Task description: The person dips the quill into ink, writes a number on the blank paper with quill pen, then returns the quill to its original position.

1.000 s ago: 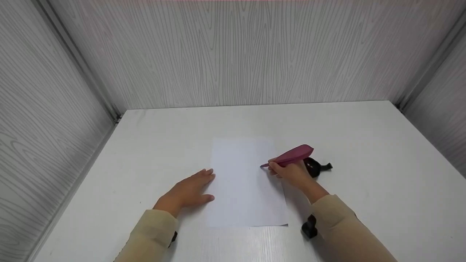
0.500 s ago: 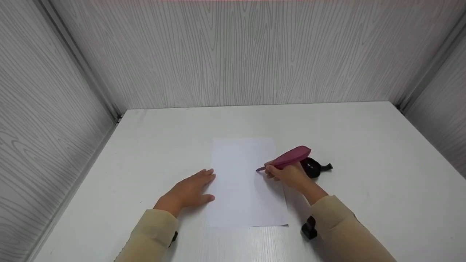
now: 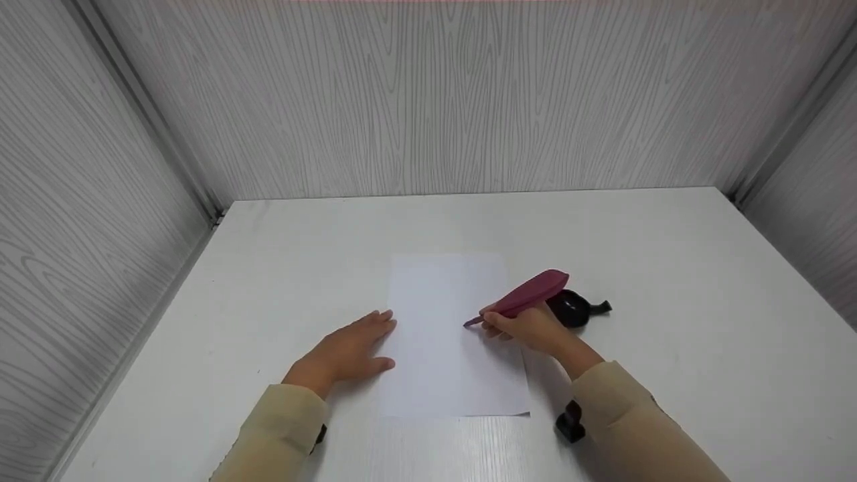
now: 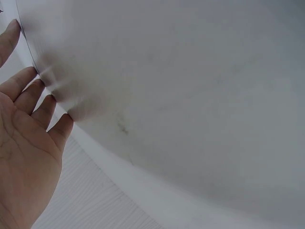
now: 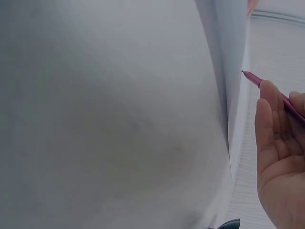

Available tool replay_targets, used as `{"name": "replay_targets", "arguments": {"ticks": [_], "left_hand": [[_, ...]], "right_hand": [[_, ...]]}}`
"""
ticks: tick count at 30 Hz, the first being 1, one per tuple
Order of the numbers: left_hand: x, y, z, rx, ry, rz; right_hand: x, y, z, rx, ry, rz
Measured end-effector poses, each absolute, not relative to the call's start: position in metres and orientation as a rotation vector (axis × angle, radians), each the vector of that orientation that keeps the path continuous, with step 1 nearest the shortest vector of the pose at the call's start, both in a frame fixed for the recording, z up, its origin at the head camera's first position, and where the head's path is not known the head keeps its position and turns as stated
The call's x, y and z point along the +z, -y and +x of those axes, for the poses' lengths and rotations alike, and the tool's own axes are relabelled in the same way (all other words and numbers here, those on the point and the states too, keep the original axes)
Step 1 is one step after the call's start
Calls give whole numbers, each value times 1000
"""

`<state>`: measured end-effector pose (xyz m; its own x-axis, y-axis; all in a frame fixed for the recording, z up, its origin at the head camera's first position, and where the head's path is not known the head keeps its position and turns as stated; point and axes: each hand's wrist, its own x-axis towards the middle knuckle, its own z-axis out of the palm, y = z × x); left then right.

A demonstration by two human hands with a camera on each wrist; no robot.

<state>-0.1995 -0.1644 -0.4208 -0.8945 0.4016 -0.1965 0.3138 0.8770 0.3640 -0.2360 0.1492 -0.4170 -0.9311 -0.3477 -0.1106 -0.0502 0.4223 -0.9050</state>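
Observation:
A plain white sheet of paper (image 3: 428, 375) lies on the white table in the head view. My right hand (image 3: 532, 329) pinches a maroon feather pen (image 3: 533, 293) between thumb and fingers, its feather slanting up to the right. In the right wrist view the tip of that pen (image 5: 252, 78) is right at the surface of the paper (image 5: 232, 57). My left hand (image 3: 345, 351) rests flat with spread fingers, fingertips at the sheet's left edge. From the left wrist view, the fingers of this hand (image 4: 31, 138) are straight and hold nothing.
Just behind my right hand sits a glossy black rounded object (image 3: 570, 309) with a short flared stem. Grey wood-grain panels (image 3: 428, 100) enclose the table (image 3: 669, 268) at the back and both sides. A black device (image 3: 569, 423) hangs below the right sleeve.
My right hand has moved the feather pen a short way left and toward me over the paper. The left hand and the sheet stay in place.

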Motion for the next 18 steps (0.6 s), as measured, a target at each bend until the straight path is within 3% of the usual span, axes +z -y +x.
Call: {"name": "replay_targets", "arguments": {"ticks": [18], "left_hand": [[-417,165,-198,517,-2758,539]], "right_hand": [[-417,-156,-228,-1508,-2272,-435]]}}
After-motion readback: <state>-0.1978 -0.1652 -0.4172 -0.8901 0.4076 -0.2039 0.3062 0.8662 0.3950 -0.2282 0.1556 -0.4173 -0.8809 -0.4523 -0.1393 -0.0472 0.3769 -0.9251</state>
